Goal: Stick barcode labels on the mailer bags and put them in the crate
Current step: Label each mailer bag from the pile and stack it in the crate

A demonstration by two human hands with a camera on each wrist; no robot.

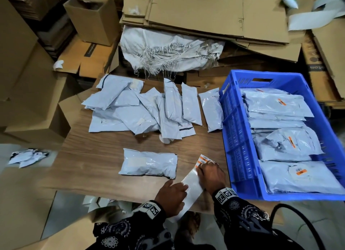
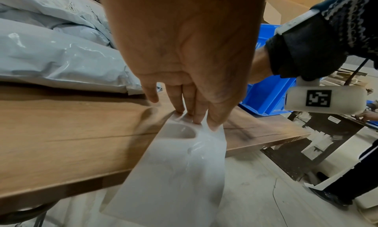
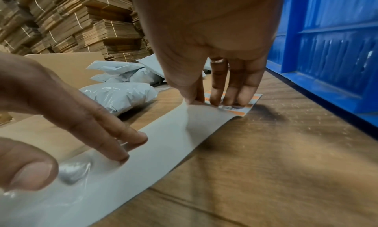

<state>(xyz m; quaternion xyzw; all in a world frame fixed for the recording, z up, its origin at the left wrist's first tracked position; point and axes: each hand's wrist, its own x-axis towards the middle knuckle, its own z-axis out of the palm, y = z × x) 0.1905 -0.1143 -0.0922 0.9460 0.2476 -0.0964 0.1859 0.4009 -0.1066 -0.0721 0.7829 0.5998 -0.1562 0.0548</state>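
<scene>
- Left edge of the head view: cardboard boxes (image 1: 28, 92) stacked on the floor, with a crumpled scrap of mailer plastic (image 1: 28, 157) lying below them.
- Centre left: a wooden worktop (image 1: 104, 147) carries a loose pile of grey mailer bags (image 1: 145, 109), none showing an orange label; these look still to be done.
- Lower centre: one single mailer bag (image 1: 149, 164) lies apart from the pile, nearest the person, apparently next in line.
- Bottom centre: the left hand (image 1: 171, 197) presses straight, relaxed fingers (image 2: 196, 110) flat on the bare end of a label backing strip (image 1: 192, 191) that overhangs the worktop edge.
- Just right of it: the right hand (image 1: 211, 175) pinches at the orange barcode labels (image 1: 202, 161) on the strip's far end, thumb against forefinger, seemingly peeling one; the other fingers lie straight on the labels.
- Right side: a blue crate (image 1: 240, 137) stands on the worktop, holding several bags with orange labels; roughly a third of the work looks finished.
- Hard to tell: whether a label has lifted free, since the hand covers it, and how many labels remain.
</scene>
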